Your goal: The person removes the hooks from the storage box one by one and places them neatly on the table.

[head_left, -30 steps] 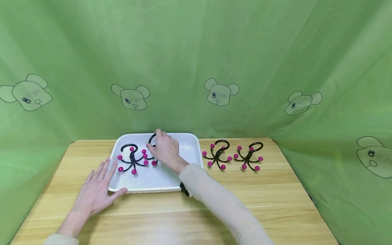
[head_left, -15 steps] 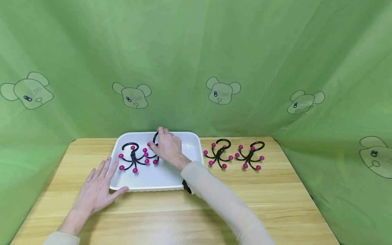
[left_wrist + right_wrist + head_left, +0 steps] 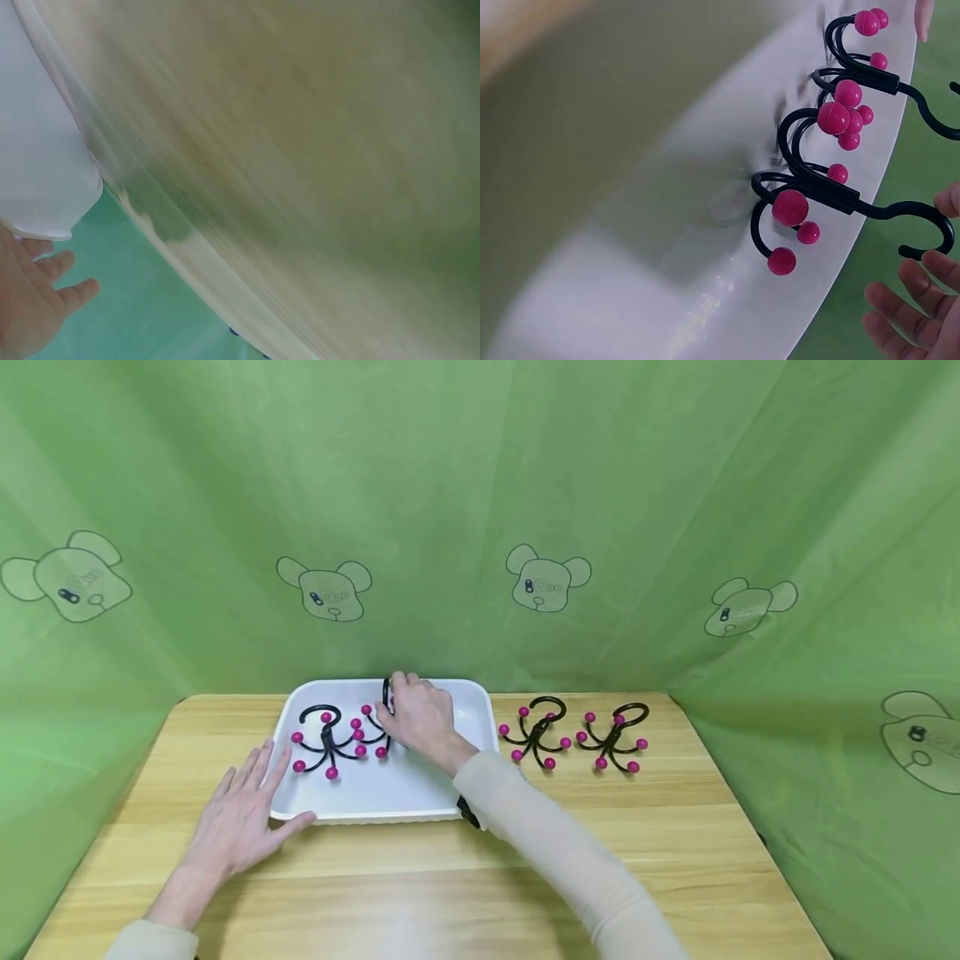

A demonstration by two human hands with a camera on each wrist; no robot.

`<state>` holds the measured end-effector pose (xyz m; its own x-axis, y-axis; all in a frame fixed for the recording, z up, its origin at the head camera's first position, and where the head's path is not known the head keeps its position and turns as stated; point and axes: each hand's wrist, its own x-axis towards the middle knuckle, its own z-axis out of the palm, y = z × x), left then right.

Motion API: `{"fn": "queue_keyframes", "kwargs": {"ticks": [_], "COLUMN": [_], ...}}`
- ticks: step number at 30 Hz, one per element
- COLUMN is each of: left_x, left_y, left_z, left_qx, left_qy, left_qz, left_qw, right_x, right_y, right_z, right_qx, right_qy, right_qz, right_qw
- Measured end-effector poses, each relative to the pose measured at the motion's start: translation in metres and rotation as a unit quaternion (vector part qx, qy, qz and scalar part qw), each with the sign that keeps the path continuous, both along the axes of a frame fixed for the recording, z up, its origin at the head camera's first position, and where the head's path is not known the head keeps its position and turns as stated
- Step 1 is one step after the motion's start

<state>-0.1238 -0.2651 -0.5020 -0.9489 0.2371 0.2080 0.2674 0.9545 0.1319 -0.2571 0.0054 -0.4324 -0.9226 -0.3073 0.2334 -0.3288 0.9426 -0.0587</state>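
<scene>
1. The step in hand looks like positioning a black hanger with pink balls [image 3: 825,192] inside the white tray [image 3: 375,795], right beside its twin
2. The right hand [image 3: 422,714] reaches into the far middle of the tray and appears to pinch that hanger's curved hook between thumb and fingers; the remaining fingers look loose
3. The held hanger sits with its arms down in the tray and its hook end by the far rim; the left tray hanger [image 3: 327,740] stands just to its left, their balls very close, though whether they touch I cannot tell
4. The left hand [image 3: 236,822] lies with straight, spread fingers against the tray's left side, thumb by the near left corner, probably steadying it
5. Two more hangers, the inner one [image 3: 536,738] and the outer one [image 3: 614,741], rest on the tabletop [image 3: 450,893] to the right of the tray
6. The next move seems to call for settling the held hanger, then freeing the fingers from its hook without dragging it or snagging the neighbouring arms
</scene>
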Motion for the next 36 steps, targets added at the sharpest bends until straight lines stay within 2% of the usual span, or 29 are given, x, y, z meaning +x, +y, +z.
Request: {"fn": "queue_keyframes", "kwargs": {"ticks": [19, 27, 36], "left_x": [0.000, 0.000, -0.001], "left_y": [-0.001, -0.001, -0.001], "left_z": [0.001, 0.001, 0.000], "left_qx": [0.000, -0.002, 0.000], "left_qy": [-0.007, -0.012, -0.012], "left_qz": [0.001, 0.001, 0.002], "left_qw": [1.0000, 0.9999, 0.9999], "right_x": [-0.006, -0.012, -0.014], "right_y": [-0.002, -0.006, 0.002], "right_z": [0.001, 0.002, 0.003], "right_qx": [-0.020, -0.008, 0.008], "right_qy": [0.001, 0.001, -0.009], "right_qz": [0.016, 0.009, 0.006], "right_qw": [0.9997, 0.9999, 0.9999]}}
